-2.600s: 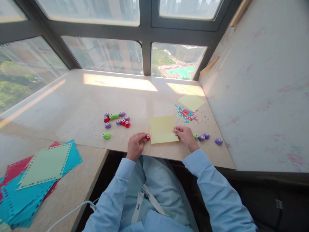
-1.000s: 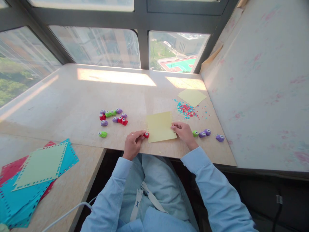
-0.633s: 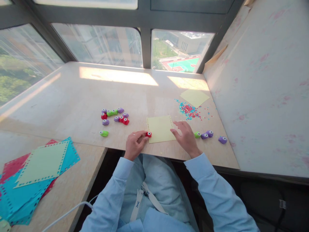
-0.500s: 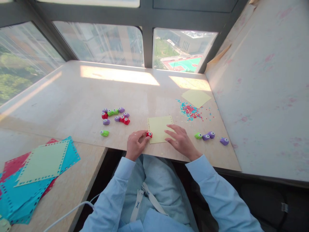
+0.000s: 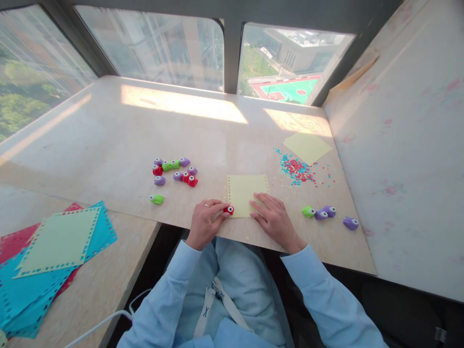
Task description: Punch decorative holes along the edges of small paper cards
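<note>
A pale yellow sheet of paper lies on the table before me, with small punched holes along its left and right edges. My left hand is closed on a small red craft punch, thumb and fingers around it at the sheet's lower left edge. Fingers outstretched, my right hand rests flat on the right part of the sheet.
Several red, green and purple punches are grouped to the left, and others to the right. Punched confetti is scattered by another yellow sheet. Hole-edged coloured sheets are stacked at left; a white cable hangs nearby.
The red punch in my left hand has moved down along the sheet's left edge. My right hand lies flatter on the paper. The camera view has shifted slightly.
</note>
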`<state>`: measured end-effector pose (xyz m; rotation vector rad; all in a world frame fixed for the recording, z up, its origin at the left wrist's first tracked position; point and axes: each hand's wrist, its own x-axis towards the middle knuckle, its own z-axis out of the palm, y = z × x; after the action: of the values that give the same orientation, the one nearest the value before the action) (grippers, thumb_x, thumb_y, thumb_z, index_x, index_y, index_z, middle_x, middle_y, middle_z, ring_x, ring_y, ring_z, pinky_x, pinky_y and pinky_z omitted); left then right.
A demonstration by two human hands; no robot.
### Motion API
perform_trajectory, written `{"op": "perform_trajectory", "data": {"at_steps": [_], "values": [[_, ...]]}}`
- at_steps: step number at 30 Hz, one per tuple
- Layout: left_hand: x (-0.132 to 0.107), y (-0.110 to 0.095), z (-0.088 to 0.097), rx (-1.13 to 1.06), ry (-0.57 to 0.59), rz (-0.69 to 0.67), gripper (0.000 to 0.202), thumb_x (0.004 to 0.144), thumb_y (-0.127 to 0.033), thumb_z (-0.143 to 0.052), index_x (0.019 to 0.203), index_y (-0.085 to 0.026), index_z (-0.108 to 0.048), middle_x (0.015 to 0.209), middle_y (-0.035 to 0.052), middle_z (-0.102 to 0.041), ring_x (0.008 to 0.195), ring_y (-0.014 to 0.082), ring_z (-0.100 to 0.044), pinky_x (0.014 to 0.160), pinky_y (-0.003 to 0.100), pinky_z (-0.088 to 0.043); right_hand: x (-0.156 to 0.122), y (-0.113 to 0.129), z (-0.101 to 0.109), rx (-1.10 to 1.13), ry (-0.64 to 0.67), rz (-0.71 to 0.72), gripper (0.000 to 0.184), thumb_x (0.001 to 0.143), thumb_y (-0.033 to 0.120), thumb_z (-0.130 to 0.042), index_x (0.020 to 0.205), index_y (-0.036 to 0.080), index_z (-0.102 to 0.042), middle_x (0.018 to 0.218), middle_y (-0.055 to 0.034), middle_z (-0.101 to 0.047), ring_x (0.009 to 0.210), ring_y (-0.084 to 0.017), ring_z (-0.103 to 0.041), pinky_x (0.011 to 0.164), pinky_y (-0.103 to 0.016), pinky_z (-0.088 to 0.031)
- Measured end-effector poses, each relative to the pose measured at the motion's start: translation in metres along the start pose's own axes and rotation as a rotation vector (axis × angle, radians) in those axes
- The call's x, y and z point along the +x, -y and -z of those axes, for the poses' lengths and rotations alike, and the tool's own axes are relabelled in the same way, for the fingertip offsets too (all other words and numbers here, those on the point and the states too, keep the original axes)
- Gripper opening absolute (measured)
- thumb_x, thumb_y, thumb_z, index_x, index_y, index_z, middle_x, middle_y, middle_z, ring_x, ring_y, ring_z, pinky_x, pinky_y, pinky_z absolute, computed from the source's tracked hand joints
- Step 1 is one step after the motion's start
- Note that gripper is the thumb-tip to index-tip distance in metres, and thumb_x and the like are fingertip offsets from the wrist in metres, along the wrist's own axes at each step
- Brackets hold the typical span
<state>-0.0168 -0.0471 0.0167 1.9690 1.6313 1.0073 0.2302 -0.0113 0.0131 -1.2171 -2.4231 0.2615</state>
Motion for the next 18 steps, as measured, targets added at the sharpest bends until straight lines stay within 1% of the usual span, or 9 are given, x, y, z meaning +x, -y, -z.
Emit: {"op": "perform_trajectory", "data": {"at_steps": [5, 10, 14, 18], "values": [[0.0002, -0.0033, -0.0018, 0.038, -0.036, 0.039, 0.026, 0.087, -0.038, -0.065, 0.109, -0.025, -0.071, 0.107, 0.0063, -0.072, 0.098, 0.024, -0.063, 0.089, 0.041, -0.049, -0.0007, 0.0007, 0.001, -0.005, 0.006, 0.002, 0.033, 0.097, 0.037, -0.05, 0.124, 0.026, -0.064, 0.141, -0.01, -0.056, 0.133, -0.027, -0.047, 0.106, -0.044, -0.036], [0.0032, -0.0075, -0.004, 0.053, -0.053, 0.053, 0.021, 0.089, -0.037, -0.063, 0.102, -0.024, -0.074, 0.099, 0.0062, -0.071, 0.091, 0.0213, -0.063, 0.084, 0.037, -0.049, -0.0008, 0.0018, 0.0029, -0.014, 0.003, 0.012, 0.032, 0.097, 0.035, -0.05, 0.123, 0.025, -0.065, 0.14, -0.0102, -0.057, 0.132, -0.026, -0.048, 0.105, -0.044, -0.039], [0.0042, -0.009, -0.004, 0.065, -0.055, 0.059, 0.021, 0.089, -0.034, -0.064, 0.104, -0.023, -0.074, 0.097, 0.0061, -0.07, 0.089, 0.0201, -0.063, 0.082, 0.036, -0.049, -0.0005, 0.0026, 0.004, -0.027, -0.003, 0.019, 0.031, 0.096, 0.034, -0.051, 0.122, 0.024, -0.065, 0.139, -0.0106, -0.057, 0.131, -0.026, -0.049, 0.104, -0.044, -0.04], [0.0025, -0.0089, -0.0021, 0.055, -0.037, 0.045, 0.02, 0.088, -0.035, -0.065, 0.104, -0.025, -0.073, 0.097, 0.0054, -0.069, 0.091, 0.02, -0.062, 0.083, 0.036, -0.049, -0.0009, 0.0026, 0.0037, -0.032, 0.001, 0.019, 0.031, 0.096, 0.034, -0.051, 0.122, 0.023, -0.065, 0.14, -0.011, -0.057, 0.132, -0.027, -0.048, 0.105, -0.045, -0.04]]}}
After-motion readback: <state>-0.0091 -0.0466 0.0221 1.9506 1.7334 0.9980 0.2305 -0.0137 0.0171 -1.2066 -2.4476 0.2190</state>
